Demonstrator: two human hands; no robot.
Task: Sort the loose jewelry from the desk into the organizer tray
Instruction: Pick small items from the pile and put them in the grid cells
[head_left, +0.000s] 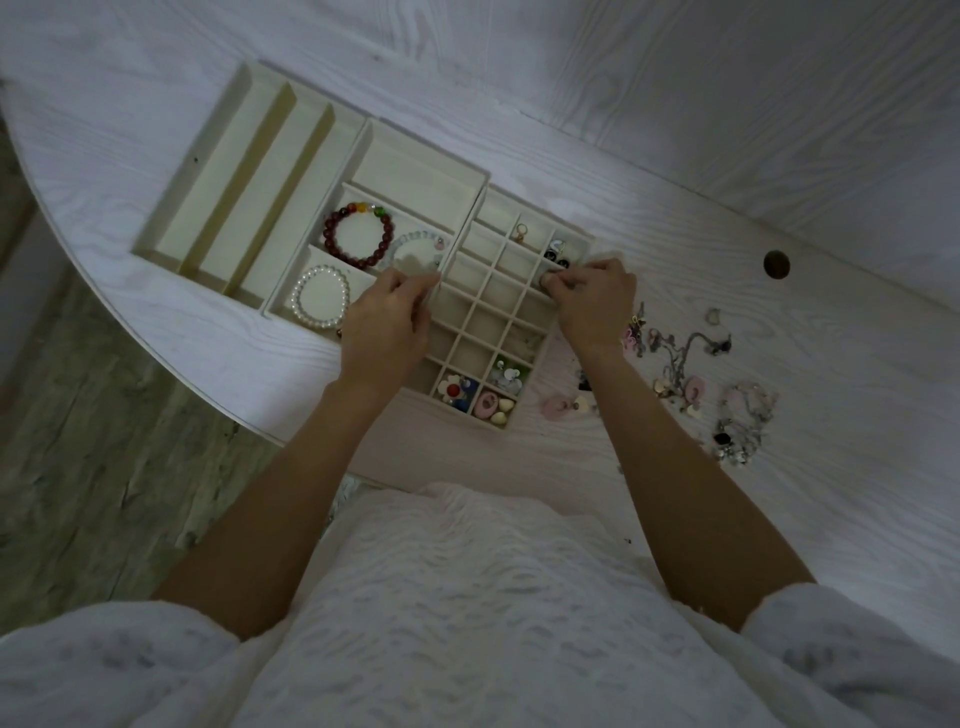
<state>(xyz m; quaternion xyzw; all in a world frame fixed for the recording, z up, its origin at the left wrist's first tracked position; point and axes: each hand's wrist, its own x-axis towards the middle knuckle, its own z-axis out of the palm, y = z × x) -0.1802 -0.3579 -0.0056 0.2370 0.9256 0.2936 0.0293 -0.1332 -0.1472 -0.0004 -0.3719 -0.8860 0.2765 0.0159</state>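
No text, label, brand, number or sign can be read anywhere here. The organizer tray (470, 332), the loose jewelry (691, 374) and the table (779, 156) show plain surfaces; the light is dim, so any fine engraving on small pieces may simply be too small to make out.

Both forearms reach forward — left grip (387, 322) loosely curled, right grip (592, 296) pinching fingertips together.
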